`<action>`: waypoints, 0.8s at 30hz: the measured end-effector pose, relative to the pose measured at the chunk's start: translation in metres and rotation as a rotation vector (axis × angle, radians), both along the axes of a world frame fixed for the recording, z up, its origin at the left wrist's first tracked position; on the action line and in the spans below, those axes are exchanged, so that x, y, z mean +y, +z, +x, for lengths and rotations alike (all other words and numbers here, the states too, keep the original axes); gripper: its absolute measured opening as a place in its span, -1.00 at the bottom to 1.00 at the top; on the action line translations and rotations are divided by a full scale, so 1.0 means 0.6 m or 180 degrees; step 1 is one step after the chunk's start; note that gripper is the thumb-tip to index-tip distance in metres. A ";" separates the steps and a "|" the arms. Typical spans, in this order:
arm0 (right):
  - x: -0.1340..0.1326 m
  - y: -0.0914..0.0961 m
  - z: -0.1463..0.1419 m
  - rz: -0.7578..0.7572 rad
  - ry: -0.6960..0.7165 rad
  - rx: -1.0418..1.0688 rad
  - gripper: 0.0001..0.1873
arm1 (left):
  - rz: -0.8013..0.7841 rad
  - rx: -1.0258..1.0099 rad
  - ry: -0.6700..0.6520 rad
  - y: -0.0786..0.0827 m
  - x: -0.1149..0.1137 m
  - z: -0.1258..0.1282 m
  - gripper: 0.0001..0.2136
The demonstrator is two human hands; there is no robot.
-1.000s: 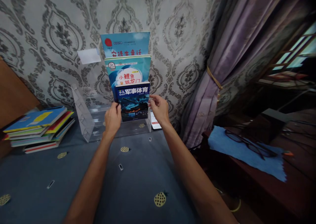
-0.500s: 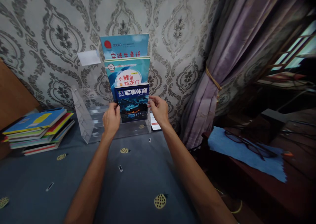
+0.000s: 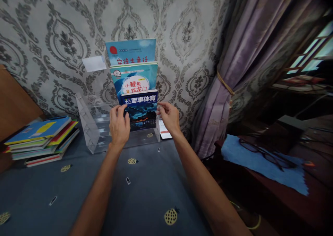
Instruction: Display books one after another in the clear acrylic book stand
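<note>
Okay, dark blue book (image 3: 142,116) is at the right end of the clear rack (image 3: 88,132), which stands along the far edge of the desk (image 3: 145,201). Cover faces the camera, book roughly upright. Bottom edge is just above the rack's front lip; can't tell if it's fully seated.

Left hand (image 3: 119,125): fingers bent at the book's left edge, back of hand to the camera. Right hand (image 3: 168,116): thumb and fingertips nearly together at its right edge. Can't tell whether either grip is actually closed on it, fingertips too small to read.

Behind it, stepped up: teal book (image 3: 134,79), then light blue book (image 3: 132,50) at the back, tallest in view. Each partly covers the next. White card (image 3: 93,64) sits higher, left of those two.

Phone (image 3: 164,130) beside the rack's right end, toward the desk's far right corner, screen lit, partly behind the right hand. Book stack (image 3: 39,138) near the far left corner, uneven, blue and yellow cover on top, well apart from both hands.

Off the desk's right edge: curtain (image 3: 208,125), then glasses (image 3: 267,156) on a blue cloth (image 3: 234,149).
</note>
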State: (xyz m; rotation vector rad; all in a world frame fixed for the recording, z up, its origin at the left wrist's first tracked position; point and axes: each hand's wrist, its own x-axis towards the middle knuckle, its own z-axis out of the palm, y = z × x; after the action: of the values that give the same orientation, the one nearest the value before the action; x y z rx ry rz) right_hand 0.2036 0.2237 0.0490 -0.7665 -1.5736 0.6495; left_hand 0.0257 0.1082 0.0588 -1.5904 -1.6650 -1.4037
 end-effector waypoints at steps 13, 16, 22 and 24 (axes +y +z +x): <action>-0.002 0.002 0.000 0.0075 -0.0116 0.0099 -0.69 | -0.0118 0.0126 0.0068 -0.007 0.006 -0.003 -0.64; -0.004 0.004 0.001 0.0111 -0.0208 0.0127 -0.69 | -0.0211 0.0111 0.0024 -0.012 0.009 -0.006 -0.63; -0.015 0.012 0.002 0.0233 -0.0255 0.0108 -0.69 | -0.0215 0.0106 -0.0021 -0.019 0.013 -0.011 -0.62; -0.018 0.013 0.000 0.0253 -0.0230 0.0084 -0.69 | -0.0194 0.0112 -0.0032 -0.019 0.013 -0.011 -0.62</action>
State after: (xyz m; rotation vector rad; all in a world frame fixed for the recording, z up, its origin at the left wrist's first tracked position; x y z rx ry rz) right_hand 0.2036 0.2132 0.0570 -0.7491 -1.5314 0.5395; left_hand 0.0192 0.1162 0.0475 -1.6494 -1.6966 -1.3340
